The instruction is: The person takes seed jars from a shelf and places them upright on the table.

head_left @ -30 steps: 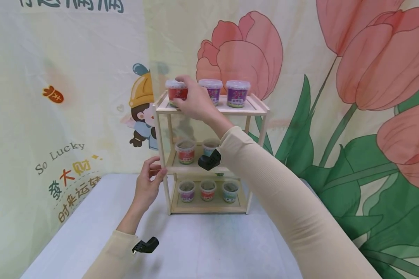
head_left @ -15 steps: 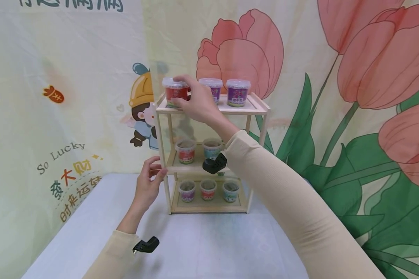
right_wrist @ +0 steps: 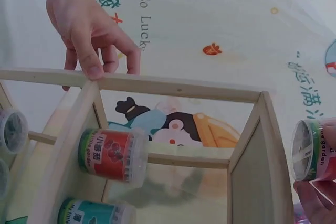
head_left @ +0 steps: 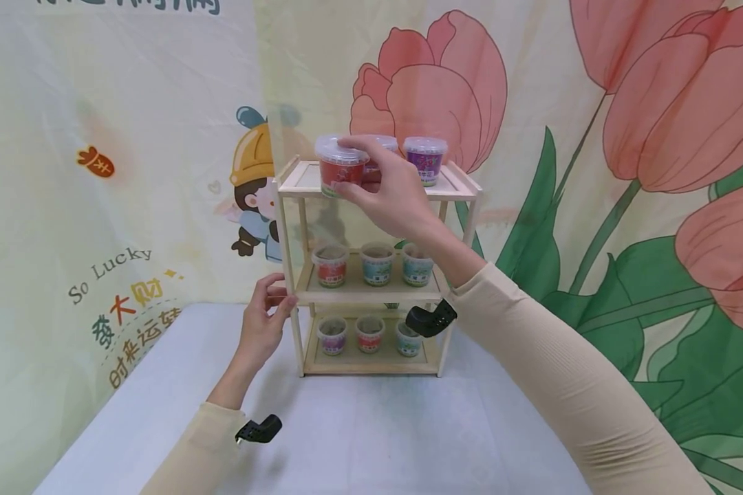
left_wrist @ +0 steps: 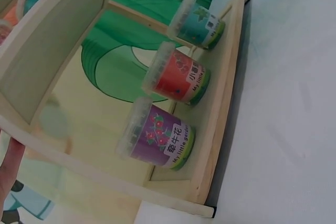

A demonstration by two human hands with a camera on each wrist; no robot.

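My right hand (head_left: 399,196) pinches a small plastic cup with a red label and clear lid (head_left: 336,172), thumb in front and fingers over the lid's edge. The cup is raised over the front of the top shelf of a three-tier wooden rack (head_left: 371,298). In the right wrist view only part of this cup (right_wrist: 316,148) shows, at the right edge. My left hand (head_left: 263,322) grips the rack's left post at middle-shelf height, its thumb on the wood, as the right wrist view also shows.
Two purple-labelled cups, one of them (head_left: 426,163), stand on the top tier, the other partly behind my right hand. A red cup (head_left: 330,267) and two teal cups (head_left: 376,265) occupy the middle. Below sit purple (left_wrist: 163,137), red (left_wrist: 181,77) and teal (left_wrist: 198,26) cups.
The red-labelled cup has left its spot at the top shelf's left end. My right hand has brought it rightward and closer to me. The left hand stays on the post.
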